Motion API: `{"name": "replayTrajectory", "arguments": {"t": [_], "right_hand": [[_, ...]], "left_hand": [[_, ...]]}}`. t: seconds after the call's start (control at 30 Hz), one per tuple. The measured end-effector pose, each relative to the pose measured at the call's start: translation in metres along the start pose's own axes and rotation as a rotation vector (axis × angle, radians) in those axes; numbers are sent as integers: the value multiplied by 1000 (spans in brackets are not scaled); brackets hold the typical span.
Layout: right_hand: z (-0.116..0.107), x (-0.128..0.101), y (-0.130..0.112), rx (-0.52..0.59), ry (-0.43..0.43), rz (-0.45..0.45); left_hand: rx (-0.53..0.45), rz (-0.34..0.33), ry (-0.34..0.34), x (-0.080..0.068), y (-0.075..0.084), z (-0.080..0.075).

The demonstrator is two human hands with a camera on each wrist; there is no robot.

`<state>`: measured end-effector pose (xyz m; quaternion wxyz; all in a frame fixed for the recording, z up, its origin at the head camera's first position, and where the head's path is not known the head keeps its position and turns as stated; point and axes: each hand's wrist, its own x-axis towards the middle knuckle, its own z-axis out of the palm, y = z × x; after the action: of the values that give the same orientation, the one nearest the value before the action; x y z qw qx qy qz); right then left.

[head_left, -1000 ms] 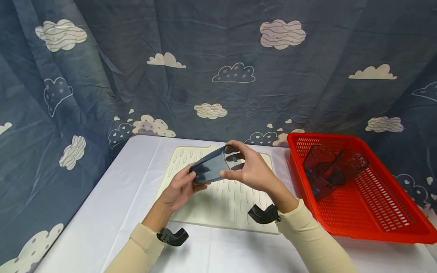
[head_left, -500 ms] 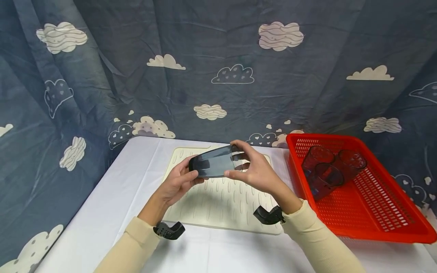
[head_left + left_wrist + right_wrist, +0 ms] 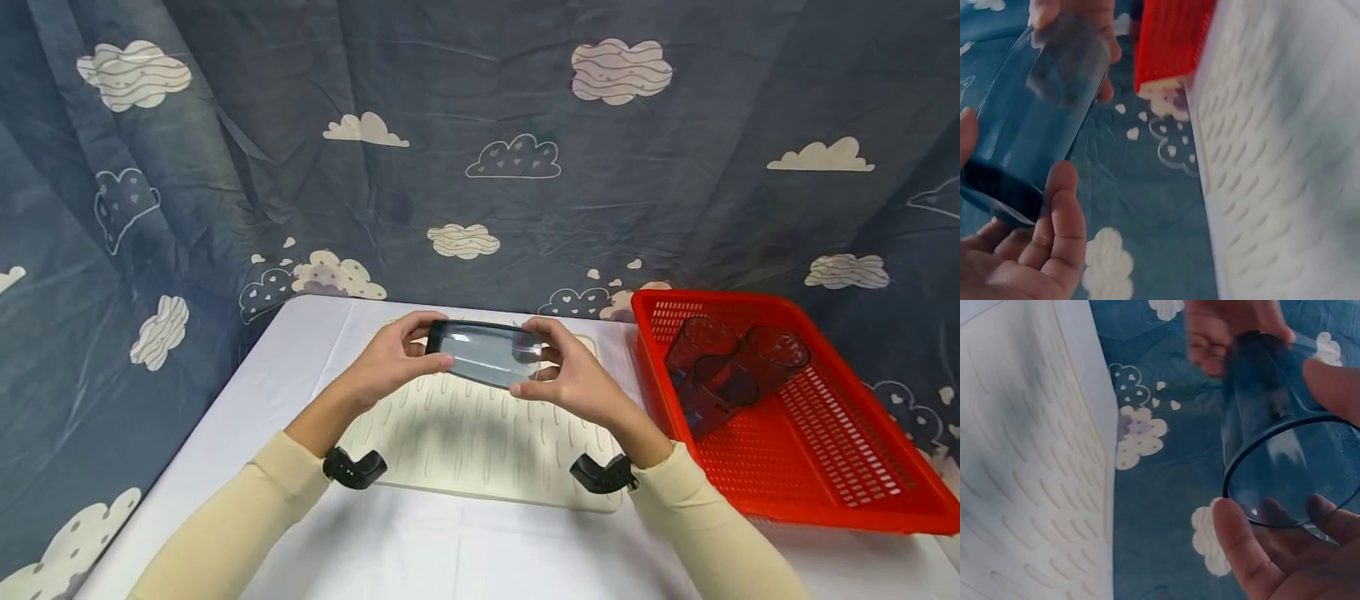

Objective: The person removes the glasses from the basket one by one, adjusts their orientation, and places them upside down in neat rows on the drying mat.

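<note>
A smoky blue drinking glass lies sideways in the air above the cream ribbed mat, between both hands. My left hand grips its dark, thick base end, thumb on the near side and fingers behind. At the rim end, my right hand holds the glass with thumb and fingers spread around the opening. In the right wrist view the round rim of the glass faces the camera, fingertips at its edge. The left wrist view shows the dark base of the glass within the left hand's fingers.
To the right stands a red plastic basket with slotted walls. Three similar glasses stand grouped in its left part. A white cloth covers the table, and a dark blue cloud-print curtain hangs behind.
The glass has turned from slanting up to the right to nearly level, tipping slightly down rightward. My left hand has risen at the base, and my right hand has shifted slightly right.
</note>
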<state>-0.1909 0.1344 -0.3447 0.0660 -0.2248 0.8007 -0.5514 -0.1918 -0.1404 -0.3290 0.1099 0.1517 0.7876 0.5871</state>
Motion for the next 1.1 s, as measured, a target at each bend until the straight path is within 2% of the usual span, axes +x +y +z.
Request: {"name": "replayTrajectory", "arguments": {"t": [0.23,0.5,0.6,0.7,0.87,0.93,1.1], "right_hand": [[8,6,5,13,40,31],[13,13,8,-59,80,42],[17,17,13,-131,106,36],[21,21,21,-192,116,33],[27,25,34,-216,115,32],[29,26,36,-218,122,23],[29,28,34,-209,131,10]], "left_hand": [[259,62,-65,11,29,-17],[467,100,-106,21,50,-29],[574,106,-126,30,60,-31],[681,104,-176,39,69,-30],[844,131,-240,52,81,-24],[882,142,-246,54,85,-22],[910,129,-244,54,91,-21]]}}
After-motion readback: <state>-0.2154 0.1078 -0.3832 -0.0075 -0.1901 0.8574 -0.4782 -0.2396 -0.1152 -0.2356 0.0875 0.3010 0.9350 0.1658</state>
